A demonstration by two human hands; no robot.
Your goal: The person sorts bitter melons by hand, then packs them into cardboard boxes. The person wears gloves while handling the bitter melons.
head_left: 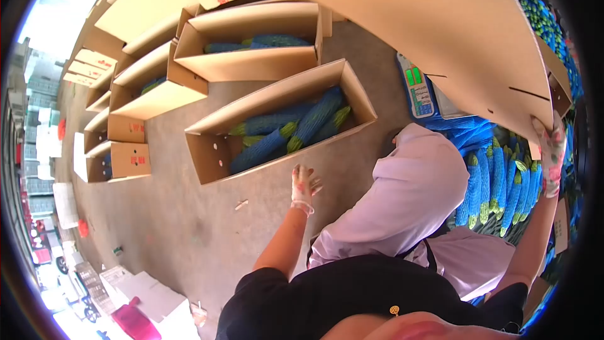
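Observation:
My left hand (305, 184), in a thin pale glove with reddish marks, hangs over the floor just in front of an open cardboard box (207, 162). Its fingers are slightly bent and apart, with nothing in them. In that box lie several long green gourds (314, 119) in blue net sleeves. My right hand (550, 154), in a similar stained glove, is closed on the lower corner of a large cardboard box (453, 31) raised at the upper right. Only the outer side of this box shows, so its inside is hidden.
A digital scale (416, 91) with a green display sits beside my knee. Sleeved gourds (503, 182) are piled at my right. Other open boxes (251, 66), some holding gourds, stand in rows ahead and left. A pink object (135, 321) is at the lower left.

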